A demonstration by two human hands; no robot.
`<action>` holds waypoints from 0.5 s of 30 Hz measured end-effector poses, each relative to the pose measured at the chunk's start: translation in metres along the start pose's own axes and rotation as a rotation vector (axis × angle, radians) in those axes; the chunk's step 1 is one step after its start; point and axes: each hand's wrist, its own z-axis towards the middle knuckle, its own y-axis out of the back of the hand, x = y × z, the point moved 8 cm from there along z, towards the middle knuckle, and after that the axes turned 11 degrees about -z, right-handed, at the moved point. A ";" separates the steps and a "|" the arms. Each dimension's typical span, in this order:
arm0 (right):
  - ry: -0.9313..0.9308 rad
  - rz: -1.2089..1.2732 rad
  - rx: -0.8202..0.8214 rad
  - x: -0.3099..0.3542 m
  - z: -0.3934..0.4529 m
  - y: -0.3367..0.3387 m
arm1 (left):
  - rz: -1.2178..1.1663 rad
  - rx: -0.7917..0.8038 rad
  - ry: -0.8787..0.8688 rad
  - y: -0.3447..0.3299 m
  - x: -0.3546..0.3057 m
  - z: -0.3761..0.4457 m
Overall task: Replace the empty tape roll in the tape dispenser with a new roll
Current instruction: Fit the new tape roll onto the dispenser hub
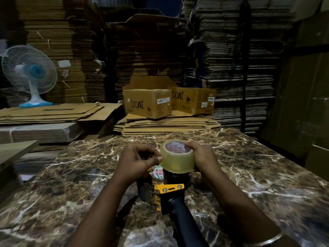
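A full roll of clear tape [177, 158] with a white and red printed core sits just above the black spool of the tape dispenser [170, 188]. The dispenser lies on the marbled table [249, 166], with a yellow metal plate and a black handle pointing toward me. My right hand [203, 158] wraps around the roll's right side. My left hand [137, 161] is curled, its thumb and fingertips pinching at the roll's left edge. A small crumpled white and red piece [159, 172] lies beside the dispenser under my left hand.
Two cardboard boxes marked "boAt" [147, 103] [193, 99] stand on flat cardboard sheets [167, 124] beyond the table's far edge. A white and blue fan [29, 75] stands at the back left. Tall cardboard stacks [231, 50] fill the background.
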 end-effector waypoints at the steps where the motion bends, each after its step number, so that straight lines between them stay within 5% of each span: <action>1: 0.014 -0.017 -0.016 0.000 0.000 0.002 | -0.002 -0.009 0.008 0.004 0.002 0.000; 15: 0.107 -0.296 -0.090 0.003 -0.002 0.001 | 0.042 -0.029 0.100 0.023 0.025 0.001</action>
